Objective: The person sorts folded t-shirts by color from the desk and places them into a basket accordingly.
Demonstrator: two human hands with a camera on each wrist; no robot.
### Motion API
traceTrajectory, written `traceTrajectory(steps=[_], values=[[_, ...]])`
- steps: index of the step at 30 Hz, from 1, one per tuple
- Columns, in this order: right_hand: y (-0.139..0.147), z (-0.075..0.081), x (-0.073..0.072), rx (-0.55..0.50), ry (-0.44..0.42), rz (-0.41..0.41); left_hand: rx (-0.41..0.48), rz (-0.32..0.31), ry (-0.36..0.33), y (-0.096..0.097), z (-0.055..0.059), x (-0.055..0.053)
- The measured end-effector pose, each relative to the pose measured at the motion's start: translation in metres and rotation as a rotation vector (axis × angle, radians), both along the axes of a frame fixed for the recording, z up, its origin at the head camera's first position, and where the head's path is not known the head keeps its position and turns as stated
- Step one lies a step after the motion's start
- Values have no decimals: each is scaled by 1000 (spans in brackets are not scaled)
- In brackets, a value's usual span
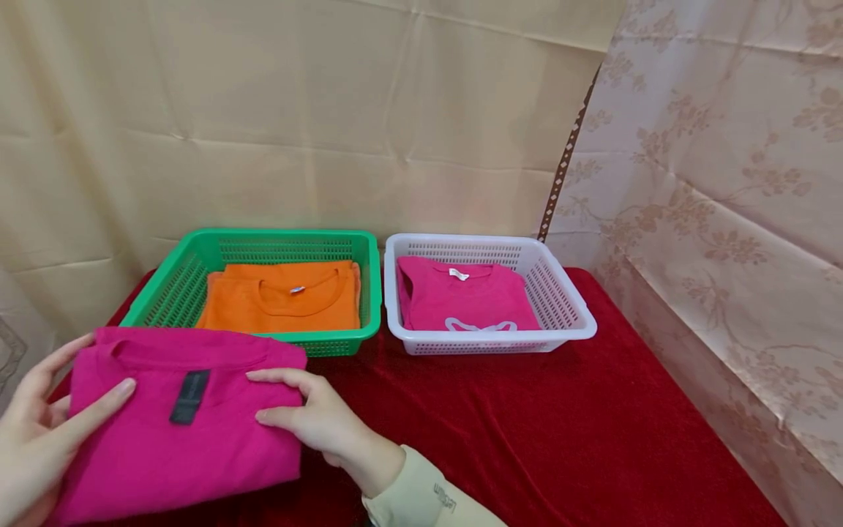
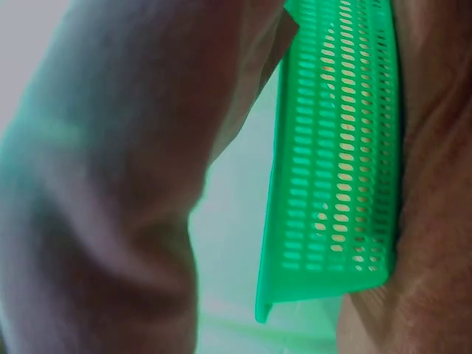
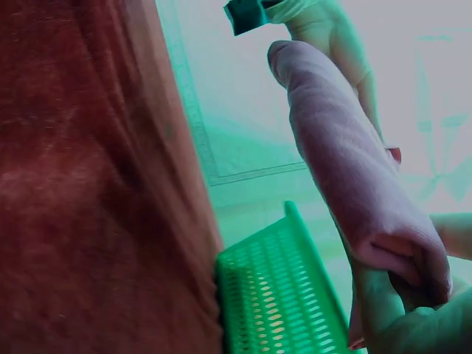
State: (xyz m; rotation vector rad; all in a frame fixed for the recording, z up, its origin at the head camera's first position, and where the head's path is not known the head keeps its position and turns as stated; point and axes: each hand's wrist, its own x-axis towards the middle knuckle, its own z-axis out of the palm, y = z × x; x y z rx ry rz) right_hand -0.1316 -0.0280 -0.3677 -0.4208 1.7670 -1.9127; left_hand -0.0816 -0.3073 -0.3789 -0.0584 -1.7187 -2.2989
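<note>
A folded magenta shirt (image 1: 197, 454) with a dark neck label is held up between both hands, over the table in front of the green basket. My left hand (image 1: 46, 432) grips its left edge, thumb on top and fingers behind. On the opposite edge, my right hand (image 1: 329, 424) pinches the cloth, with two fingertips showing on its upper face. The right wrist view catches the shirt (image 3: 346, 155) edge-on as a thick fold between the hands. In the left wrist view, a dark blurred shape covers the left side, beside the green basket (image 2: 332, 184).
Folded orange shirts (image 1: 309, 307) lie in the green basket (image 1: 375, 293) at the back left. Beside it stands a white basket (image 1: 573, 318) holding a folded pink shirt (image 1: 474, 300). Red cloth (image 1: 560, 432) covers the table; curtains (image 1: 316, 110) hang behind and to the right.
</note>
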Motion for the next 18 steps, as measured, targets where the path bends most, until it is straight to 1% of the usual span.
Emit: traceTrajectory(steps=[3, 6, 8, 11, 13, 14, 18], values=[[6, 7, 0, -29, 24, -30, 19, -16, 10, 4, 5, 0], [12, 14, -1, -49, 47, -54, 10, -38, 16, 10, 11, -1], [16, 18, -3, -63, 54, -68, 3, -61, 43, 14, 16, 0], [21, 22, -5, -79, 66, -90, -19, -91, 106, 21, 23, 1], [25, 25, -6, -92, 69, -103, -33, -104, 128, 26, 28, 3], [27, 26, -6, -94, 75, -110, -42, -108, 131, 28, 30, 3], [34, 32, -7, -108, 77, -142, -74, -128, 109, 34, 37, 5]])
